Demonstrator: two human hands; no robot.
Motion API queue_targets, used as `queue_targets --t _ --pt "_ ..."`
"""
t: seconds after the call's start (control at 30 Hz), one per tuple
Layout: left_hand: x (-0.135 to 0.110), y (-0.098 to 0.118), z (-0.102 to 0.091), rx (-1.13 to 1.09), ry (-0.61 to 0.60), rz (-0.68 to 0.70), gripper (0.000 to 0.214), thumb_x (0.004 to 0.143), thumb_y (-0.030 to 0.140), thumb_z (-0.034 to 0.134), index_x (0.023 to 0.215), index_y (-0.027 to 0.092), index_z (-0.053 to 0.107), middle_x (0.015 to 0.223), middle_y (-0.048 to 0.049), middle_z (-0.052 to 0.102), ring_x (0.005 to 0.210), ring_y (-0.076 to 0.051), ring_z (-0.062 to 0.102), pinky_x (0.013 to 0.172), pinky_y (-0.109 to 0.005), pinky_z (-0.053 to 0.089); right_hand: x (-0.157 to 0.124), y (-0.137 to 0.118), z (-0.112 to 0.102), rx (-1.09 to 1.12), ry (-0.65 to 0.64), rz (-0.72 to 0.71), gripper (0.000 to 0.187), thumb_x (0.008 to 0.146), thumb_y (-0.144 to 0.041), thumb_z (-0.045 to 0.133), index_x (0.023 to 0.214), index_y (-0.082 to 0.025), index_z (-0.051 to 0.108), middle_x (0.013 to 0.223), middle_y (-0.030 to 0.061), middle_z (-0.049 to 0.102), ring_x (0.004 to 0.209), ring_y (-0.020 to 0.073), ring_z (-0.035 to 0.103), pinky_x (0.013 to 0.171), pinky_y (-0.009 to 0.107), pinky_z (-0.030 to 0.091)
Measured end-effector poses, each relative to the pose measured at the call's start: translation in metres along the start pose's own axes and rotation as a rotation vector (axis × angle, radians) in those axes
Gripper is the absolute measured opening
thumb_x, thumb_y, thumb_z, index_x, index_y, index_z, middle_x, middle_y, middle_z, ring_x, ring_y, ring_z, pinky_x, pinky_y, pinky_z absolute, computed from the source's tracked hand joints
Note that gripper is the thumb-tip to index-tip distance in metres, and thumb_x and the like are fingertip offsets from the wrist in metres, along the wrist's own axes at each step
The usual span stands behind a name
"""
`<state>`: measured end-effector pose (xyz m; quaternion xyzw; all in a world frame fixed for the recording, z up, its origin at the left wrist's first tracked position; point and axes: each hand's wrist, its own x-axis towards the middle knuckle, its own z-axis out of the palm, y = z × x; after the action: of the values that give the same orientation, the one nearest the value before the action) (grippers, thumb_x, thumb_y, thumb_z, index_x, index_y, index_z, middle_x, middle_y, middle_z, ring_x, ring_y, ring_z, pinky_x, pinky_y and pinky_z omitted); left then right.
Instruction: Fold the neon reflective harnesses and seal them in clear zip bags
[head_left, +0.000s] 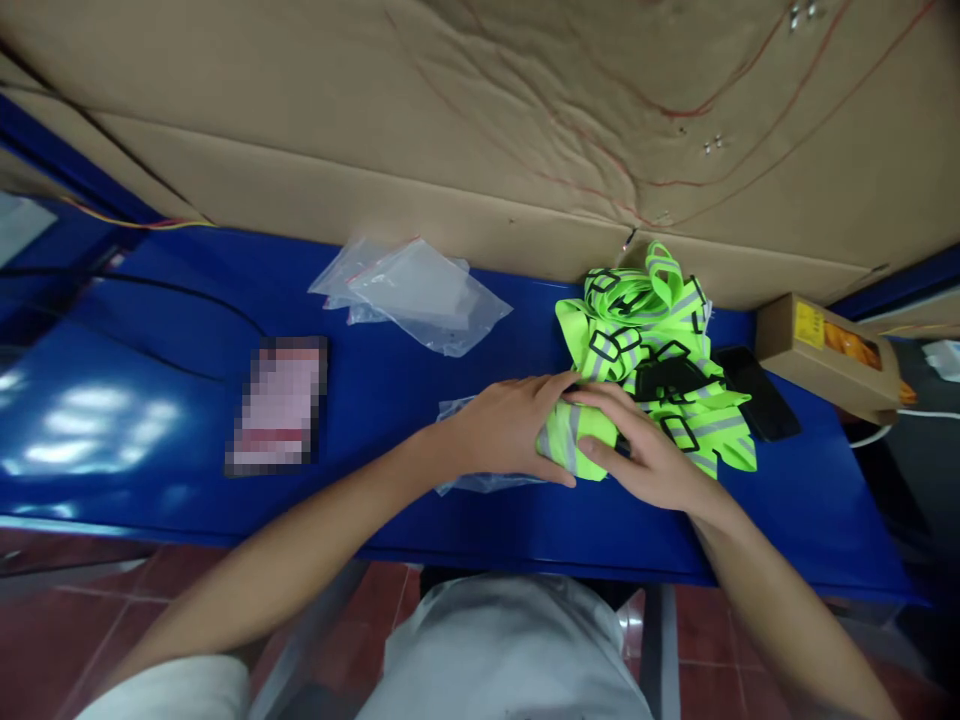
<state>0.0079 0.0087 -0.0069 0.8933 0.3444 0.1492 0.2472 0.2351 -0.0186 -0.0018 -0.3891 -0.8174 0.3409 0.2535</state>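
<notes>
Hi-vis strap bundle (576, 442), lime w/ grey reflective stripe, is held in both hands over blue table (382, 390), at near-left side of the heap. L hand (506, 425): fingers together, curved over bundle's L end, thumb side along near edge. R hand (660, 465): fingers across top, thumb pressed on near face. Both clamped on bundle; contact under palms n/v.

Progress (my read): this pc already compact, folded or rolled, can't tell which; not in a bag. Clear plastic bag (487, 483) lies partly under L hand, contents can't tell. More clear bags (420, 295) lie flat farther back, look unfilled. Loose hi-vis straps (701, 425) w/ black buckles (616, 345) heaped beside R hand, so most not made up like held pc; back coils look partly gathered. Black phone (765, 400) R of heap, then cardboard box (825, 355).
</notes>
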Motion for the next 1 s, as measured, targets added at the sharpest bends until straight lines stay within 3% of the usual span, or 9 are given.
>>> queue_targets --t 0.23,0.3,0.37,0.5,0.6,0.7,0.77,0.87,1.0 --pt "-0.004 0.02 0.011 0.144 0.081 0.094 0.112 0.069 0.059 0.09 0.152 0.009 0.033 0.127 -0.018 0.069 0.106 -0.034 0.071 0.091 -0.043 0.053 -0.003 -0.003 0.045 -0.041 0.33 0.101 0.009 0.106 -0.023 0.044 0.113 -0.024 0.05 0.095 0.003 0.062 0.085 0.0205 0.064 0.078 0.035 0.053" --pt "-0.004 0.021 0.011 0.167 0.112 0.101 0.109 0.073 0.06 0.087 0.154 0.011 0.031 0.125 -0.0166 0.069 0.107 -0.033 0.071 0.091 -0.042 0.053 -0.002 -0.004 0.05 -0.011 0.41 0.131 0.007 0.106 -0.026 0.047 0.113 -0.024 0.048 0.093 0.0024 0.062 0.082 0.02 0.063 0.074 0.033 0.053" --pt "-0.003 0.017 0.007 0.125 0.139 0.066 0.103 0.078 0.057 0.085 0.154 0.015 0.031 0.129 -0.0149 0.068 0.112 -0.031 0.069 0.093 -0.04 0.052 0.001 -0.005 0.045 0.016 0.442 0.122 0.014 0.106 -0.032 0.05 0.117 -0.024 0.052 0.106 0.0067 0.062 0.096 0.0223 0.064 0.083 0.036 0.054" --pt "0.0 0.006 -0.005 0.12 0.19 -0.067 0.097 0.083 0.055 0.081 0.157 0.018 0.03 0.135 -0.016 0.064 0.114 -0.032 0.068 0.094 -0.04 0.051 0.001 -0.005 0.023 0.007 0.321 0.065 0.037 0.107 -0.042 0.048 0.137 -0.025 0.062 0.132 0.0122 0.056 0.124 0.0276 0.059 0.105 0.043 0.05" --pt "-0.001 0.01 -0.011 0.19 0.17 -0.056 0.088 0.091 0.05 0.074 0.159 0.018 0.029 0.123 -0.0133 0.067 0.108 -0.03 0.068 0.089 -0.038 0.051 -0.004 -0.002 0.018 0.182 0.138 0.027 0.049 0.101 -0.048 0.06 0.146 -0.026 0.06 0.135 0.0123 0.06 0.122 0.029 0.063 0.103 0.044 0.055" --pt "-0.005 0.021 -0.013 0.277 0.092 0.028 0.079 0.097 0.04 0.067 0.162 0.023 0.025 0.123 -0.0107 0.065 0.102 -0.025 0.068 0.084 -0.034 0.05 -0.008 -0.001 0.027 0.37 -0.104 0.019 0.055 0.087 -0.046 0.081 0.135 -0.024 0.066 0.125 0.01 0.071 0.113 0.0284 0.07 0.097 0.041 0.06" --pt "-0.009 0.026 -0.014 0.339 0.042 0.073 0.081 0.096 0.032 0.068 0.163 0.028 0.024 0.13 -0.0104 0.061 0.1 -0.023 0.068 0.083 -0.032 0.05 -0.007 -0.002 0.036 0.403 -0.182 0.032 0.051 0.083 -0.039 0.086 0.128 -0.022 0.069 0.114 0.0069 0.076 0.103 0.025 0.075 0.091 0.038 0.063" --pt "-0.015 0.03 -0.018 0.343 0.011 0.119 0.084 0.095 0.023 0.069 0.164 0.032 0.022 0.135 -0.0097 0.058 0.103 -0.024 0.068 0.087 -0.034 0.051 -0.003 -0.005 0.04 0.379 -0.096 0.03 0.035 0.088 -0.033 0.082 0.12 -0.022 0.072 0.107 0.005 0.079 0.1 0.0231 0.076 0.092 0.038 0.063" --pt "-0.018 0.025 -0.036 -0.069 -0.056 0.201 0.1 0.086 0.034 0.082 0.165 0.032 0.02 0.153 -0.0099 0.049 0.128 -0.026 0.061 0.104 -0.036 0.051 0.001 -0.008 0.029 0.372 0.029 0.045 0.015 0.097 -0.03 0.071 0.109 -0.025 0.079 0.103 0.0026 0.082 0.096 0.0212 0.078 0.09 0.036 0.063"
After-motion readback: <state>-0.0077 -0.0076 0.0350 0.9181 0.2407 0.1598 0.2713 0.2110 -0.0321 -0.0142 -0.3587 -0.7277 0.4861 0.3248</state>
